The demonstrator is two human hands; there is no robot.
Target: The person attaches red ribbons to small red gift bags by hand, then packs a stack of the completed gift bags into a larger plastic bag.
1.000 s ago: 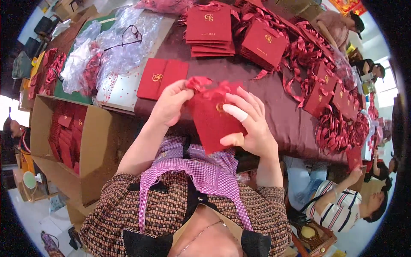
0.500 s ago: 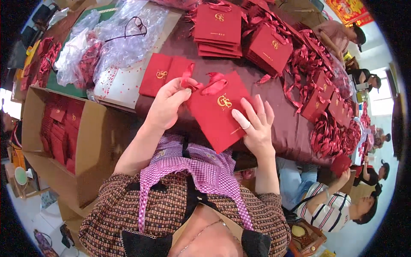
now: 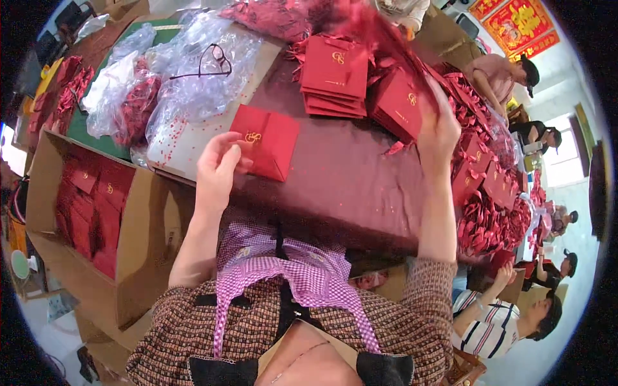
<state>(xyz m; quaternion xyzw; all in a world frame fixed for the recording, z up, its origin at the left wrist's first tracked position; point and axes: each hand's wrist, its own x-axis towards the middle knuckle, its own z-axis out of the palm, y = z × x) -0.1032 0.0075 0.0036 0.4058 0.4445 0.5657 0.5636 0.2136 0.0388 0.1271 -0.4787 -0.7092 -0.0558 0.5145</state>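
My left hand [image 3: 219,166] is open at the left side of the table, its fingers loosely bent and apart. Its fingertips overlap the left edge of a red paper gift bag [image 3: 277,145] with a gold emblem; whether they touch it cannot be told. Over to the right, my right hand [image 3: 441,132] reaches across a stack of red bags [image 3: 398,103]. Motion smears its fingers, and a blurred red streak [image 3: 412,55] runs up from them, so I cannot tell what it grips. Another neat stack of red bags [image 3: 335,67] stands left of that one.
A cardboard box [image 3: 145,219] holding red bags stands at the left. Clear plastic wrap [image 3: 187,96] with eyeglasses [image 3: 215,64] on it lies at the back left. Ribbon-handled bags [image 3: 492,219] heap at the right. A co-worker in a striped shirt [image 3: 489,321] sits at the right.
The bag held between both hands has left them, and one now lies on the table by my left hand. My right hand has swung right and away to the stacks; the left has moved slightly left.
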